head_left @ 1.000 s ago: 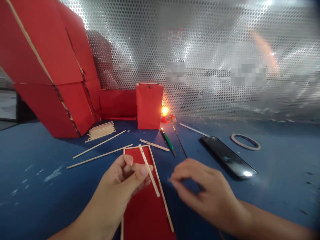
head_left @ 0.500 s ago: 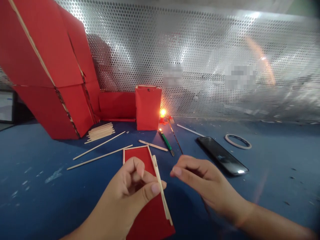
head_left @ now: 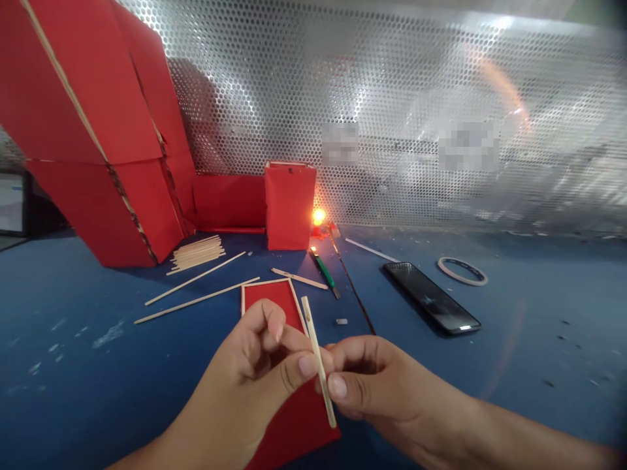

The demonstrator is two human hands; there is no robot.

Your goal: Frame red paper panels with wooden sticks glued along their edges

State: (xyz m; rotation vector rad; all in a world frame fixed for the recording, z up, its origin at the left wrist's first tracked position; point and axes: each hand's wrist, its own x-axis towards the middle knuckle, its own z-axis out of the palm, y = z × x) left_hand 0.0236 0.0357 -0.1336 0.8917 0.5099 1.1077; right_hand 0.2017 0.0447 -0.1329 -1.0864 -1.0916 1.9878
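Observation:
My left hand (head_left: 264,372) pinches a thin wooden stick (head_left: 313,333) between thumb and fingers, the stick slanting down to the right. Closed as well, my right hand (head_left: 377,378) has its thumb and fingertips at the stick's right side, below the left thumb. Underneath both hands lies a red rectangular panel (head_left: 294,431) with light wooden strips along its far edges; the left hand hides part of it. A small white bit (head_left: 341,321) rests on the table just beyond my right hand.
A lit flame (head_left: 319,217) burns beside a red box (head_left: 290,207). Near it lie a green-handled cutter (head_left: 324,273) and a dark thin rod (head_left: 353,284). Stacked sticks (head_left: 196,253) sit by a large red structure (head_left: 137,130). Rightward are a phone (head_left: 431,299) and tape ring (head_left: 462,271).
My right hand has moved left and down to meet the stick in my left hand. The small white bit shows where the right hand was before.

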